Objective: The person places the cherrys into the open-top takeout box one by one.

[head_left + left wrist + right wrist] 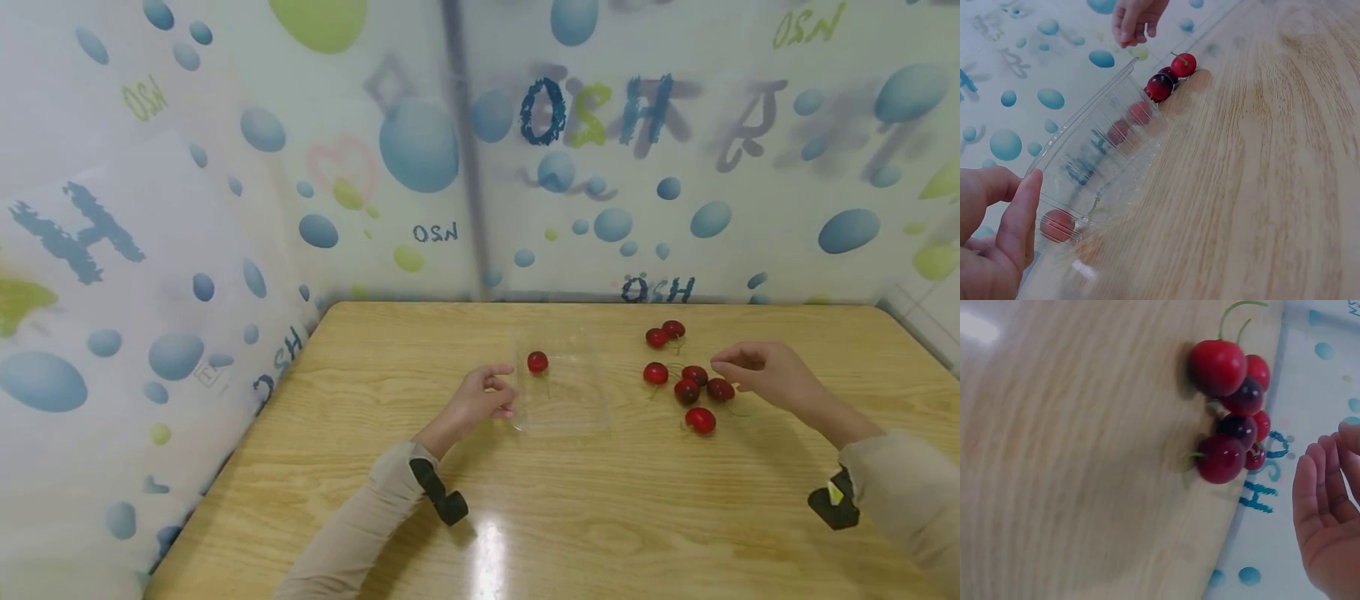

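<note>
A clear plastic container (576,385) stands on the table, a single red cherry (537,362) with its stem inside it. At its left side is my left hand (478,396); in the left wrist view the thumb and a finger pinch the container's rim. My right hand (776,379) hovers just right of a loose group of cherries, its fingers gently bent and nothing between them. Several cherries (1219,458) in that group, dark red to bright red, lie close together, some with green stems. Two more cherries (657,337) touch each other farther back.
The wooden table (525,508) carries a bright light reflection near its front. Behind it and on the left hang pale sheets (420,267) printed with blue and green drops and letters. Dark straps (438,492) sit on both wrists over beige sleeves.
</note>
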A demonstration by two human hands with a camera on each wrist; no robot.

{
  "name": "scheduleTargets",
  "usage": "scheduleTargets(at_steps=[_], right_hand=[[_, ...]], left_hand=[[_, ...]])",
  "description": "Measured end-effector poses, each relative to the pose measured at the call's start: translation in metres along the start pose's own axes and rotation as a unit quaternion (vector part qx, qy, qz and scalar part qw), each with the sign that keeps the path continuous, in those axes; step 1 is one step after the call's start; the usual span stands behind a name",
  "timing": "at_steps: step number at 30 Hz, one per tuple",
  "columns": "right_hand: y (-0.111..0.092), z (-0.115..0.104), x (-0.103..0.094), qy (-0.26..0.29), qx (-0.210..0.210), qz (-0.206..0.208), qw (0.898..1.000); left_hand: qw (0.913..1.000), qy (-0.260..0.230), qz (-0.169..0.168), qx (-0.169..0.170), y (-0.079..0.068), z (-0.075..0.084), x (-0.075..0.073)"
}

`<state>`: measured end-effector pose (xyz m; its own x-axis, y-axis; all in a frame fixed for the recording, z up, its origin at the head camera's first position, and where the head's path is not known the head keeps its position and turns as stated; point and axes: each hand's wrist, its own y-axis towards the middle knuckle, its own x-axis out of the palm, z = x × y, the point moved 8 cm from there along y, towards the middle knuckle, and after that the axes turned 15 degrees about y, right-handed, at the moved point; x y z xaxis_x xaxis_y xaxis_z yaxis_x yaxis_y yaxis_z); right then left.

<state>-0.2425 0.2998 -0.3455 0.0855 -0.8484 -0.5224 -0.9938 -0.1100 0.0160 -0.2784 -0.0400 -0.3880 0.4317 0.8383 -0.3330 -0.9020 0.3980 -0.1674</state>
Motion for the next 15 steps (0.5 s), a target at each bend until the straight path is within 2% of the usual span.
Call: scheduleTargets(at_steps=[15], right_hand=[[-0.012, 0.045, -0.001, -0.025, 0.042, -0.02, 0.999]], left_hand=[[1.0, -0.004, 0.001, -0.003, -0.002, 0.001, -0.001]])
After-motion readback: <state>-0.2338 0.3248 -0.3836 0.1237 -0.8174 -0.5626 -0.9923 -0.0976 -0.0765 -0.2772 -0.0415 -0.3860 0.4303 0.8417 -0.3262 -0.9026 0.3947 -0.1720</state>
